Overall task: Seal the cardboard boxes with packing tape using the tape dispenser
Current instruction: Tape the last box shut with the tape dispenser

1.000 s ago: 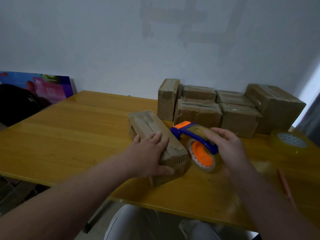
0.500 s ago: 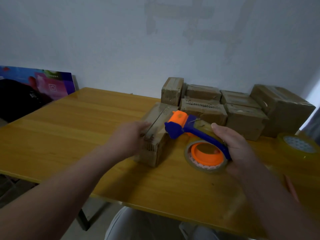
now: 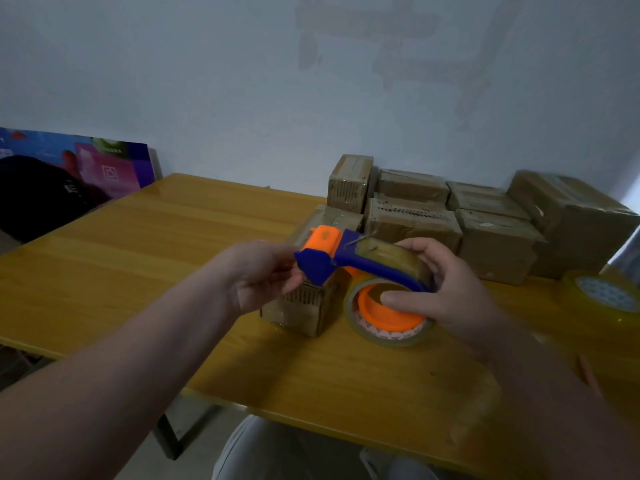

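A small cardboard box (image 3: 301,304) lies on the yellow table (image 3: 145,258), its long side pointing away from me. Just above and right of it my right hand (image 3: 450,292) grips the blue and orange tape dispenser (image 3: 349,259), thumb inside the orange hub of its tape roll (image 3: 388,323). My left hand (image 3: 256,271) has come off the box, and its thumb and curled fingers pinch the dispenser's blue front end. Whether tape sits between those fingers is hidden.
Several taped cardboard boxes (image 3: 491,233) stand packed together at the back right by the wall. A spare tape roll (image 3: 602,296) lies at the far right, with a thin red stick (image 3: 588,374) nearer me. A colourful poster (image 3: 104,164) leans at the left.
The box was turned from lying across in front of me to pointing away. My left hand left the box and went to the dispenser's head. My right hand lifted the dispenser.
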